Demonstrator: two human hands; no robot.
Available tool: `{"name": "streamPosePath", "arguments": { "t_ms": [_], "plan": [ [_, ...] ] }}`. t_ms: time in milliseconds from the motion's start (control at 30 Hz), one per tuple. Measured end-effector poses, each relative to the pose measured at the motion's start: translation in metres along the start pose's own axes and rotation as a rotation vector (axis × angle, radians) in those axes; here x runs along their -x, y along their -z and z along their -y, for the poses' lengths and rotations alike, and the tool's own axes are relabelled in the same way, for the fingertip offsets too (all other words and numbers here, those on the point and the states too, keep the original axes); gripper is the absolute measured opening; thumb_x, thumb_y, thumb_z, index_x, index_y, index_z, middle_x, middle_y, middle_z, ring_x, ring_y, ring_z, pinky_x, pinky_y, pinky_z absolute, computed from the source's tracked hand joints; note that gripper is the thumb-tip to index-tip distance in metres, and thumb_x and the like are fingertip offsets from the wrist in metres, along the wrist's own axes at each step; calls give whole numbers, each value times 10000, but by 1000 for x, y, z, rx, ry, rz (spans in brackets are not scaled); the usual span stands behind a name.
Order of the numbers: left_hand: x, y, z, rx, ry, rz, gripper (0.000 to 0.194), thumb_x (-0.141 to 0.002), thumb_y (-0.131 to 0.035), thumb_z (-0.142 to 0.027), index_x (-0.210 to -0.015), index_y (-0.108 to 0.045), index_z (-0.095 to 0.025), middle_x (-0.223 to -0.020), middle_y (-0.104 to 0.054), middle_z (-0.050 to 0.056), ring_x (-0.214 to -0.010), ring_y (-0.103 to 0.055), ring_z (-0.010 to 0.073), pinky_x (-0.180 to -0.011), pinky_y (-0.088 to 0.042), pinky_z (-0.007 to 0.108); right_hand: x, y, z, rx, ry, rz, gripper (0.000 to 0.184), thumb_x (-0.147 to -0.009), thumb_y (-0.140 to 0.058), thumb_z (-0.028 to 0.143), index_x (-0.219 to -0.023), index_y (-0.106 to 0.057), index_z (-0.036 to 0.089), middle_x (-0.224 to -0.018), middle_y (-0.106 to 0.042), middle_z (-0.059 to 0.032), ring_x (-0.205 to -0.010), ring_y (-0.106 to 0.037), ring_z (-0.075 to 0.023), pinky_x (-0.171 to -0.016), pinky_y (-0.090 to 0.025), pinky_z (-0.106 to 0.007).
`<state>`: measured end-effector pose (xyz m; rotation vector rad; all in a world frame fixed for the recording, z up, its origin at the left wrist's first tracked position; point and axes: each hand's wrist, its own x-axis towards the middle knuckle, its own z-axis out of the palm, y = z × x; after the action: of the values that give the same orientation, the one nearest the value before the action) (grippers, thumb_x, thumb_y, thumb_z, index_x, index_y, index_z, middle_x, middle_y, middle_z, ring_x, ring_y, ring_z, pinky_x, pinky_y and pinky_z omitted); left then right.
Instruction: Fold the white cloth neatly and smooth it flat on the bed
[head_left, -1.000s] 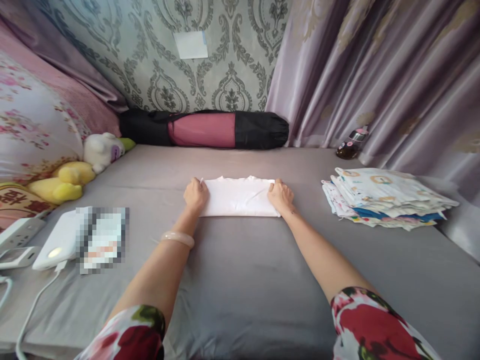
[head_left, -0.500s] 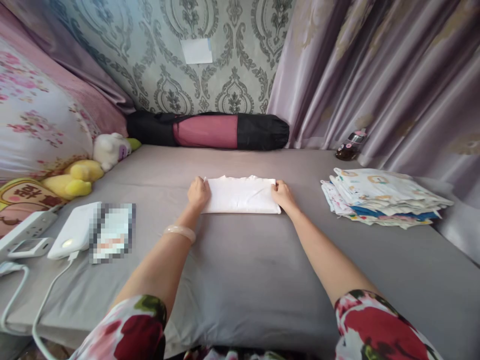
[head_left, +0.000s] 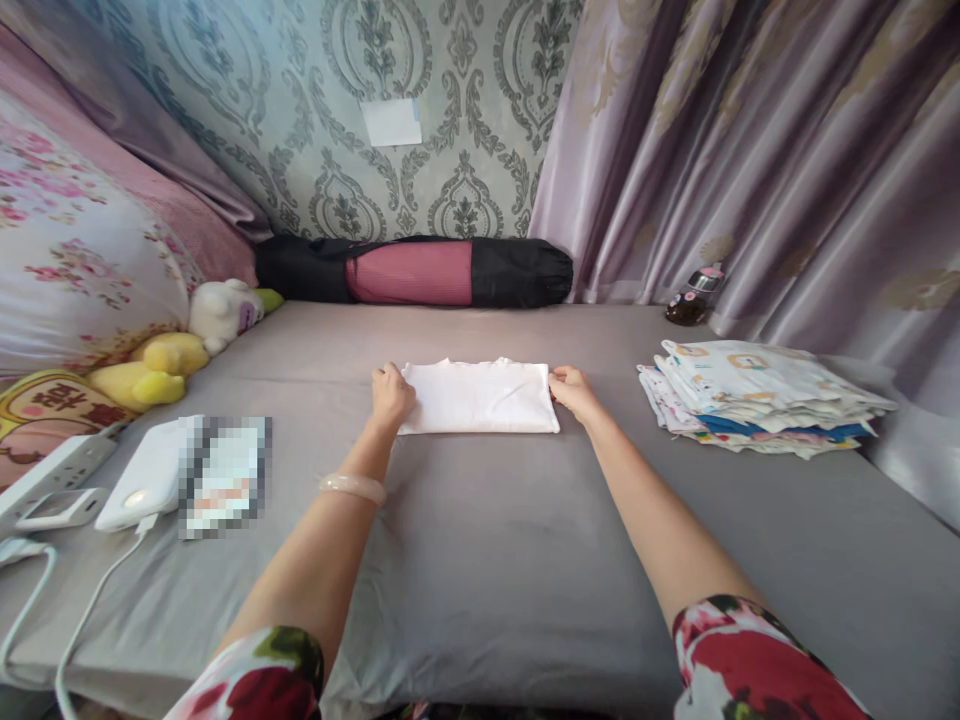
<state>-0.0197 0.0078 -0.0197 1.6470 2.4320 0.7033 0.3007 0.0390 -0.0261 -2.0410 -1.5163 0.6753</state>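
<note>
A folded white garment [head_left: 480, 398] lies flat on the grey bed sheet in front of me, its far edge slightly uneven. My left hand [head_left: 393, 396] is at its left end, fingers curled closed on the edge. At the opposite end, my right hand [head_left: 574, 392] pinches near the upper right corner, thumb and fingers together. Part of the left fingers' grip is hidden behind the hand. A pale bangle [head_left: 352, 487] circles my left wrist.
To the right sits a stack of folded printed cloths [head_left: 765, 395], with a dark bottle [head_left: 694, 296] behind it. A black and pink rolled bag [head_left: 409, 272] lies along the wall. Plush toys [head_left: 161, 365], a power strip [head_left: 56, 480] and a white corded device [head_left: 150, 475] are left.
My right fingers have shifted slightly outward to the garment's edge, overlapping it less. The left hand has moved a little outward. The view has tilted up slightly.
</note>
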Motion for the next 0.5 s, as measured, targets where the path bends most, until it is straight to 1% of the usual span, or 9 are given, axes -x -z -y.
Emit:
{"name": "streamPosePath", "arguments": {
  "t_ms": [67, 100, 167, 233, 300, 333, 367, 433, 500],
  "plan": [
    [8, 6, -7, -91, -36, -22, 330, -855, -444, -113, -1165, -558, -103, -1264, -556, 246, -1194, -560, 340, -992, -453, 446, 7, 3, 9, 39, 13, -45, 373, -948, -481, 242, -1288, -575, 120, -1213, -678, -136, -1121, -634, -199, -953, -468, -304],
    [12, 8, -12, -132, -82, -32, 334, -868, -451, -138, -1181, -562, -105, -1305, -534, 248, -1211, -542, 350, -1000, -445, 454, 12, 3, 15, 71, 40, -75, 378, -950, -466, 231, -1297, -569, 123, -1244, -659, -144, -1173, -603, -212, -992, -446, -319],
    [21, 9, -24, -164, -220, -29, 359, -901, -456, -200, -1237, -551, -121, -1377, -504, 230, -1243, -510, 353, -1016, -432, 462, 25, 1, 31, 174, 162, -147, 383, -962, -415, 217, -1305, -564, 133, -1288, -626, -148, -1240, -547, -223, -1046, -404, -332],
    [28, 3, -38, -146, -363, 11, 396, -937, -437, -252, -1307, -521, -139, -1430, -494, 193, -1277, -489, 332, -1045, -415, 453, 40, -6, 49, 258, 288, -160, 399, -978, -358, 217, -1310, -559, 126, -1340, -586, -155, -1274, -508, -230, -1079, -373, -339],
    [34, -5, -52, -118, -456, 61, 424, -967, -400, -275, -1357, -494, -137, -1476, -482, 167, -1343, -446, 308, -1094, -383, 434, 54, -18, 65, 306, 429, -95, 435, -993, -307, 225, -1352, -531, 126, -1383, -559, -148, -1300, -482, -224, -1098, -354, -345],
    [37, -9, -58, -110, -479, 81, 435, -979, -381, -279, -1375, -483, -132, -1500, -469, 159, -1382, -415, 299, -1119, -362, 429, 60, -26, 72, 324, 518, -42, 453, -995, -301, 229, -1382, -509, 121, -1428, -530, -142, -1338, -450, -221, -1118, -335, -346],
    [40, -13, -62, -106, -489, 98, 445, -987, -365, -281, -1390, -475, -127, -1522, -455, 154, -1417, -381, 295, -1143, -338, 429, 65, -33, 76, 344, 584, -12, 469, -996, -298, 231, -1409, -489, 121, -1486, -483, -135, -1395, -391, -227, -1157, -292, -370],
    [45, -17, -68, -111, -489, 134, 468, -998, -340, -286, -1421, -456, -124, -1557, -423, 149, -1468, -319, 298, -1183, -287, 449, 72, -46, 81, 380, 652, 49, 509, -1000, -282, 242, -1471, -432, 121, -1580, -374, -115, -1485, -259, -244, -1215, -188, -440],
    [48, -17, -68, -131, -481, 178, 488, -1004, -321, -293, -1453, -434, -135, -1577, -404, 139, -1495, -276, 305, -1207, -239, 487, 75, -55, 81, 407, 664, 107, 539, -1002, -261, 247, -1512, -383, 125, -1621, -304, -93, -1518, -183, -251, -1234, -117, -494]
  ]
}}
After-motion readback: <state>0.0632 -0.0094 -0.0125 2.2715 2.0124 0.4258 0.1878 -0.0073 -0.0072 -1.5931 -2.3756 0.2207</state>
